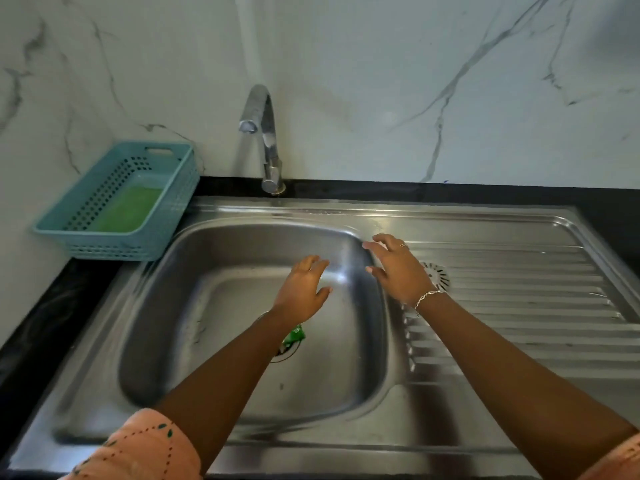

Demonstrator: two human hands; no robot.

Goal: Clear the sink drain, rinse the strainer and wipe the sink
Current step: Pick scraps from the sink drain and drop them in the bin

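Observation:
A steel sink basin (221,306) fills the middle of the view. Its drain (289,353) lies on the basin floor, partly hidden by my left forearm, with a green scrap (294,335) lying on it. A round metal strainer (437,276) rests on the ribbed drainboard (519,306), just right of my right hand. My left hand (303,289) hovers over the basin with its fingers apart and nothing in it. My right hand (398,268) is spread over the basin's right rim, also holding nothing. The tap (263,133) stands behind the basin; a faint stream falls from its spout.
A teal plastic basket (162,206) with a green scouring pad (128,209) inside stands on the black counter (52,306) at the back left. White marble wall tiles rise behind the sink.

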